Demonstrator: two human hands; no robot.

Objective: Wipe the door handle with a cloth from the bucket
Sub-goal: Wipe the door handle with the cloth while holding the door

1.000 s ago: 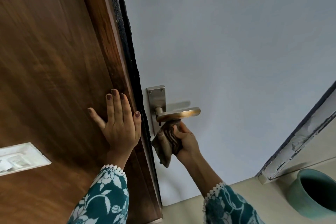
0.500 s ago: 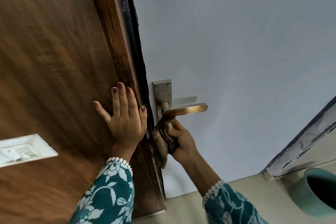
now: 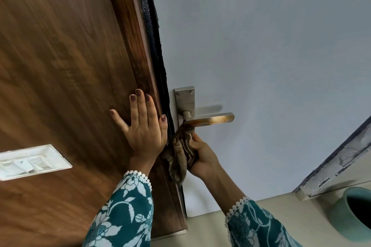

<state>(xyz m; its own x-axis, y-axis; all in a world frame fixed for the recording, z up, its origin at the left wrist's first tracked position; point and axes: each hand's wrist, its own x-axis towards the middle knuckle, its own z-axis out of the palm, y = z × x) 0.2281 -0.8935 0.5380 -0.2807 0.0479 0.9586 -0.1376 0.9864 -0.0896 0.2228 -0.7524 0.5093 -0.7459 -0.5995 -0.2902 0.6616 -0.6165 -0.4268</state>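
A metal lever door handle with rusty stains juts right from its backplate on the pale blue door. My right hand is shut on a brown striped cloth, pressing its top against the underside of the lever near the pivot. The cloth's tail hangs down below my fist. My left hand lies flat, fingers spread, on the brown wooden panel beside the door edge. The teal bucket stands on the floor at the lower right, partly cut off.
A white switch plate is set in the wooden panel at the left. A dark rough strip runs along the door edge. A chipped white door frame meets the beige floor at the right.
The view has shifted, so the handle and hands sit further right and higher in the frame. My right hand has slid the cloth left along the lever toward the pivot. My left hand stays flat.
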